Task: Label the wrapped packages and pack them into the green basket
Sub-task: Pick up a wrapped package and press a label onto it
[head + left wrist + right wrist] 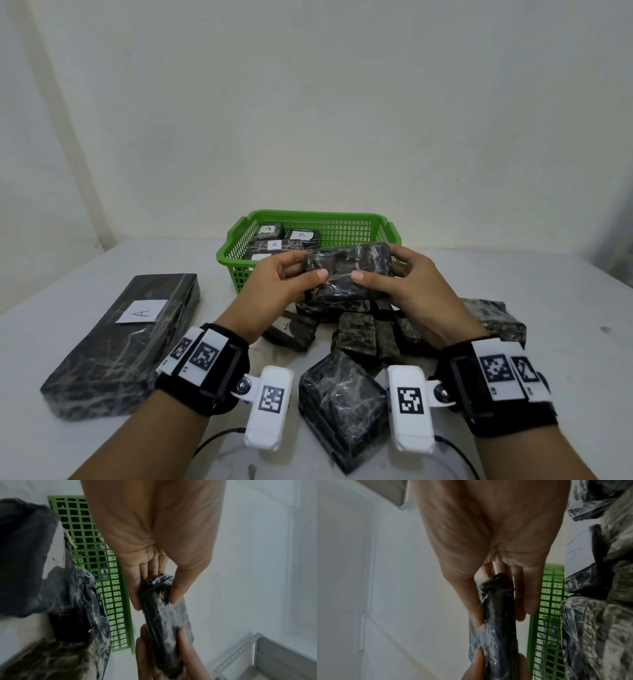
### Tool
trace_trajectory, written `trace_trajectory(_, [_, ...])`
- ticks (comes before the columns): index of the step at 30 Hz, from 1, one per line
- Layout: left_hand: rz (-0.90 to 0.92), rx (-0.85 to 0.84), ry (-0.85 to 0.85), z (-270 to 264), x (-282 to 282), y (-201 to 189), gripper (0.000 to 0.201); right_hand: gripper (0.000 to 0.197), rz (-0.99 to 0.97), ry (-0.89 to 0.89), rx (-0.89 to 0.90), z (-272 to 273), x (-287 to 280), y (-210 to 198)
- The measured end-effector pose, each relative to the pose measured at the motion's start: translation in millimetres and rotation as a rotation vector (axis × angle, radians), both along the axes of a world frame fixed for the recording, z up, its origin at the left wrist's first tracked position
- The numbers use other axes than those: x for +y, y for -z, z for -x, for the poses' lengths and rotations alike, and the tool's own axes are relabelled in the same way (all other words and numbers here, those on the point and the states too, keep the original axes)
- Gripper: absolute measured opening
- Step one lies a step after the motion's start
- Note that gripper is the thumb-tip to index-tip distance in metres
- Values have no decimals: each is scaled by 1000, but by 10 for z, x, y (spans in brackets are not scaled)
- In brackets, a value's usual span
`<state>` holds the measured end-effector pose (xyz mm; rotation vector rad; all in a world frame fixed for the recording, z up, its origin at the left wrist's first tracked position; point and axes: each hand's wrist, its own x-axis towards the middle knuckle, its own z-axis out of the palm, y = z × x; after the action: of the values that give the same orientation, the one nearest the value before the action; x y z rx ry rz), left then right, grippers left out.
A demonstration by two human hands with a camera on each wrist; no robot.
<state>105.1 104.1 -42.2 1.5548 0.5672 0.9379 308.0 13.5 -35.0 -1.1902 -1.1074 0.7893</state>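
Both hands hold one dark wrapped package (346,274) up in the air, just in front of the green basket (308,219) and above the loose packages on the bench (565,308). The left hand (284,284) grips its left end, thumb pressed on the near face and fingers curled behind. The right hand (407,281) mirrors it on the right end, thumb on the near face, fingers wrapped over the far edge. The two thumbs almost meet at the middle of the package. Both forearms reach forward from the lower corners, wrists slightly bent inward, each with a black strap and white tagged units.

In the wrist views the package (164,615) appears edge-on, pinched between thumb and fingers at each end.

The basket already contains several packages with white labels reading A and B. A long flat package (120,342) labelled A lies on the bench to the left. More packages (346,342) are heaped beneath the hands; one visible label there reads A.
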Motion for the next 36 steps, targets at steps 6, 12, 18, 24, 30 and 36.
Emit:
trace_trajectory(6, [-60, 35, 7, 33, 18, 3, 43, 50, -4, 13, -5, -6, -34, -29])
trace_trajectory(12, [-119, 21, 17, 30, 17, -12, 43, 37, -76, 16, -9, -6, -52, -43])
trace_trajectory(18, [-251, -33, -77, 47, 58, -13, 43, 65, -27, -45, 2, -18, -22, -34])
trace_trajectory(24, [-241, 45, 20, 64, -7, -40, 57, 53, 30, -91, 177, -20, -19, -49])
trace_trajectory(30, [-71, 96, 57, 36, -24, -44, 41, 41, 28, -76, 93, -40, -21, -24])
trace_trajectory(36, [-64, 78, 74, 34, -22, -36, 37, 40, -6, 5, 22, 32, -18, -15])
